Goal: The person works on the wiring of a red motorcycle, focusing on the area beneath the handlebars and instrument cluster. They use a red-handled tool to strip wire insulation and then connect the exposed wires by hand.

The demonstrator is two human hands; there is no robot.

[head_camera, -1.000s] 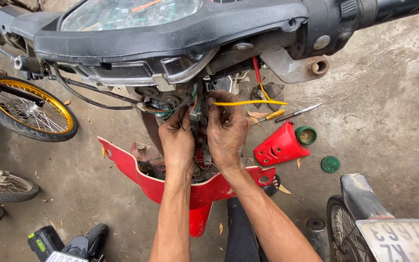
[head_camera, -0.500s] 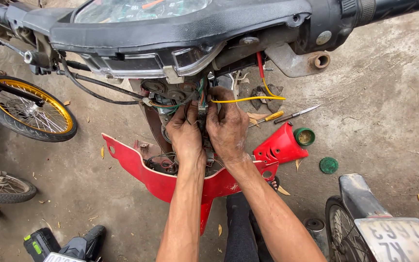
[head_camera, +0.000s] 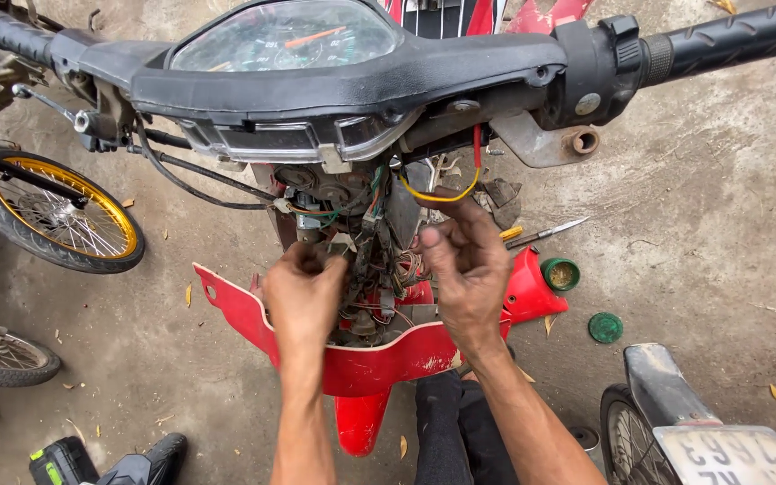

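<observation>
Left hand (head_camera: pixel 303 292) has its fingers (head_camera: pixel 309 260) curled in tight, pinched on something small down in the wiring bundle (head_camera: pixel 372 238) under the headlight housing; can't make out exactly what piece they've got, the knuckles hide it. Right hand (head_camera: pixel 467 265) is just beside it on the other side of the same bundle, fingers bent with thumb and forefinger tips close together at the wires, and whether they actually grip a wire I can't tell. A yellow wire (head_camera: pixel 437 193) loops just above that right hand, hanging off a red wire (head_camera: pixel 476 144) that drops from under the handlebar.

All that wiring sits in the open steering neck of the motorbike, right below the speedometer cluster (head_camera: pixel 285 40) and the black handlebar cover (head_camera: pixel 352 85). Below the hands is the red fairing panel (head_camera: pixel 379 364), hanging loose across the front.

Further out on the concrete floor (head_camera: pixel 702 224): a screwdriver (head_camera: pixel 545 233) with a yellow handle lies just right of the right hand, then a small green-rimmed cup (head_camera: pixel 559 274) and a green lid (head_camera: pixel 605 327) near it. Gold-rimmed wheel (head_camera: pixel 56 216) off to the left, another bike's rear fender (head_camera: pixel 666 395) lower right, and a black-and-green power tool (head_camera: pixel 60 462) at the bottom left.
</observation>
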